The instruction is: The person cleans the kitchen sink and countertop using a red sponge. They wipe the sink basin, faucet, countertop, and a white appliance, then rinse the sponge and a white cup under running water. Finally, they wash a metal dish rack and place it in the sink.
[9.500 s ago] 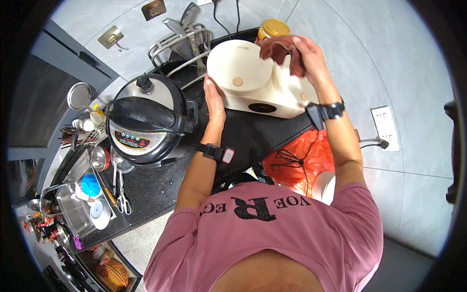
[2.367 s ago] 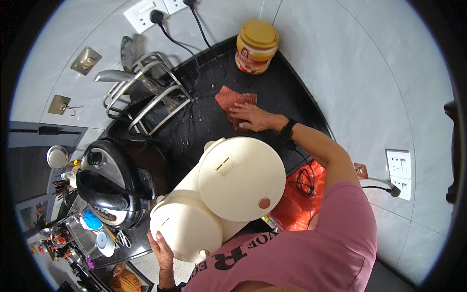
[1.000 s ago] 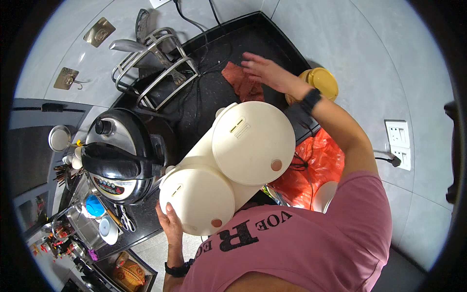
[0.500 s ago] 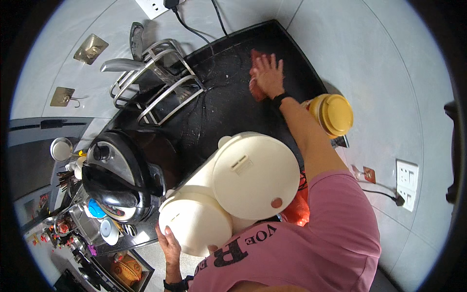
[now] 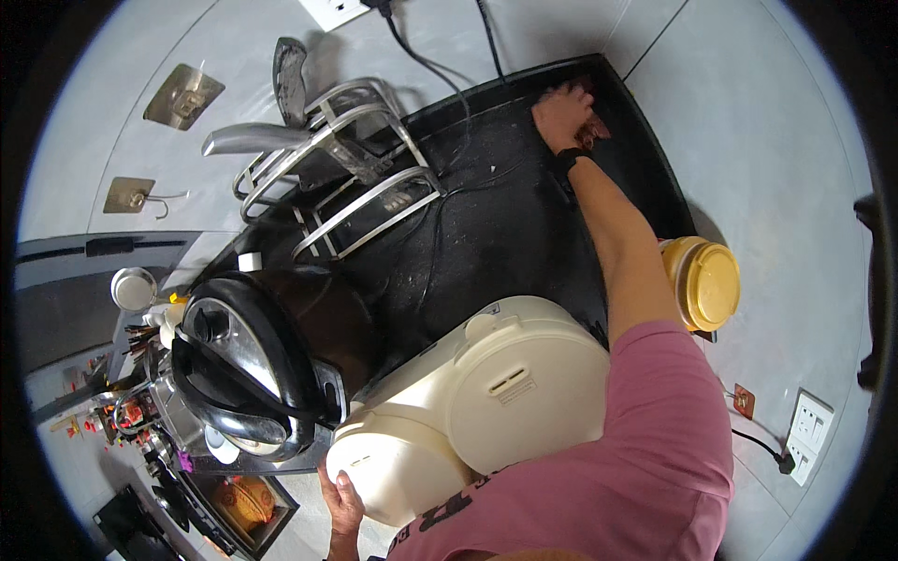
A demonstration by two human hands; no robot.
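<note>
My right hand (image 5: 563, 117) presses a dark red cloth (image 5: 591, 131) onto the black countertop (image 5: 505, 215), close to its far right corner. The fingers are bent over the cloth, which shows partly beside them. A cream double-drum plastic container (image 5: 524, 393) with two round faces lies on the counter's near side, against my body. At the lower left edge of its smaller drum, my left hand (image 5: 343, 503) grips the container, thumb up along the side; some of its fingers are hidden.
A metal knife rack (image 5: 351, 210) with knives stands at the back left. Left of the container sits a black and silver pressure cooker (image 5: 248, 365). By the right edge is a yellow-lidded jar (image 5: 706, 285). A black power cord (image 5: 426, 61) hangs down the tiled wall.
My right hand has moved the cloth farther away and right, toward the counter's corner, and its fingers are more bunched. My left hand stays at the container. The view has shifted.
</note>
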